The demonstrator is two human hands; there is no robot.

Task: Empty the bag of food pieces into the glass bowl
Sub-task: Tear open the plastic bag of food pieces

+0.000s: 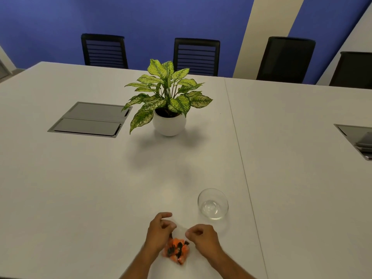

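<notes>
A clear plastic bag (176, 251) with orange and black food pieces lies on the white table (80, 198) near its front edge. My left hand (159, 230) pinches the bag's top on the left side. My right hand (202, 237) pinches the top on the right side. The bag's clear top stretches between the two hands. An empty glass bowl (213, 203) stands upright just beyond my right hand, apart from it.
A potted plant in a white pot (168, 123) stands at the table's middle. Grey cable hatches (88, 119) (358, 141) sit flush at left and far right. A seam (241, 158) runs down the table. Black chairs (196, 56) line the far side.
</notes>
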